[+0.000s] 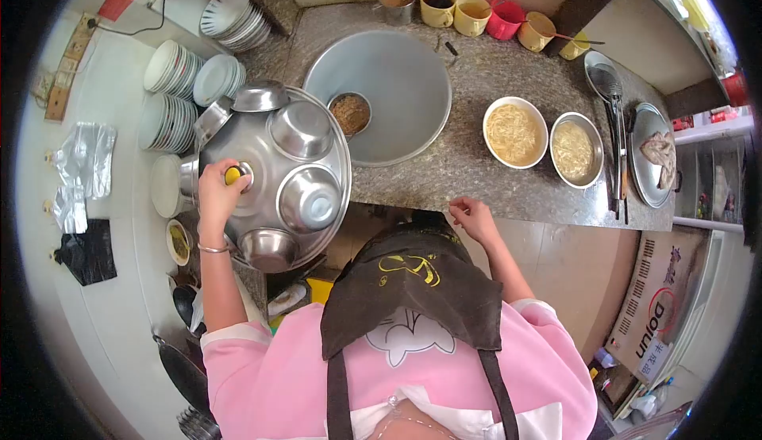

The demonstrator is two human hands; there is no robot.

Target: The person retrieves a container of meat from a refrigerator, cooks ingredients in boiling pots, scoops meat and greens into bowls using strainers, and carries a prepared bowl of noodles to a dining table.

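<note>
My left hand (219,195) is closed around the yellow knob (232,175) of a large metal lid (255,150). Several small steel bowls (302,129) sit upside down around the top of that lid. Right of it stands a big round metal pot (401,99), uncovered, with a small container of brown crumbly food (350,113) inside at its left. My right hand (472,218) hovers by the counter's front edge, fingers loosely bent and nothing in them. Beyond it are a white bowl of noodles (514,132) and a steel bowl of noodles (576,150).
Yellow and red seasoning tubs (474,16) line the back wall. Ladles and a strainer (607,83) lie at the right, beside a metal lid with a cloth (659,150). Stacked plates (168,121) stand at the left. Plastic bags (86,166) hang on the left wall.
</note>
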